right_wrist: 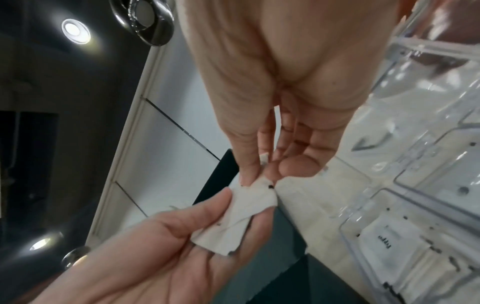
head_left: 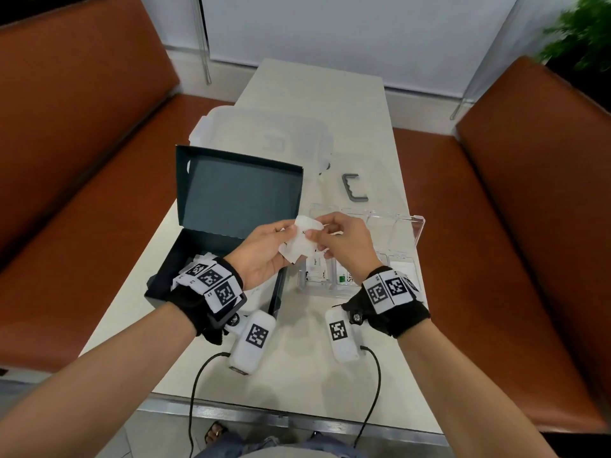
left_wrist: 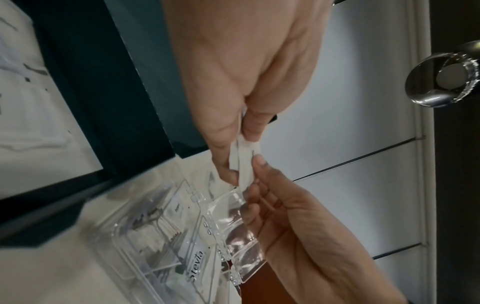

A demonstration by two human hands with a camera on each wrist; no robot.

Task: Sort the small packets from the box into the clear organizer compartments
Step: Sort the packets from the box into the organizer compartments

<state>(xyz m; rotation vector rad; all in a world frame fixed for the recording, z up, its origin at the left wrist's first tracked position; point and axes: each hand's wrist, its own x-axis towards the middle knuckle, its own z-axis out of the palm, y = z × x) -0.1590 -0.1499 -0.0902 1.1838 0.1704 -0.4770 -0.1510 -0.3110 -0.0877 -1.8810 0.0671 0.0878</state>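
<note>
1. Two hands meet above the table [head_left: 330, 104], between the box [head_left: 211, 259] and the organizer [head_left: 393, 233], and both hold the same small bunch of white packets [head_left: 302, 239].
2. The left hand [head_left: 261, 256] holds the packets from the left side: its thumb lies on top and its fingers are curled under them. In the right wrist view the packets rest on the fingers [right_wrist: 215, 207] of this hand.
3. The right hand [head_left: 347, 242] pinches the upper right end of the bunch between thumb and first finger; its other fingers are loosely curled behind.
4. How many packets are in the bunch I cannot tell; the left wrist view shows at least two thin layers side by side.
5. The box is dark teal and stands at the left edge of the table, with its lid open and upright at the far side. White packets lie inside it, mostly hidden under the left wrist.
6. The organizer is clear, near the right edge, with its lid open toward the far side. Its near compartments hold packets; one has the word "Stevia" [left_wrist: 197, 265] on it.
7. A frosted plastic container [head_left: 264, 137] stands behind the box, and a gray handle [head_left: 353, 188] lies on the table behind the organizer.
8. Brown benches [head_left: 82, 143] are along both sides of the table.
</note>
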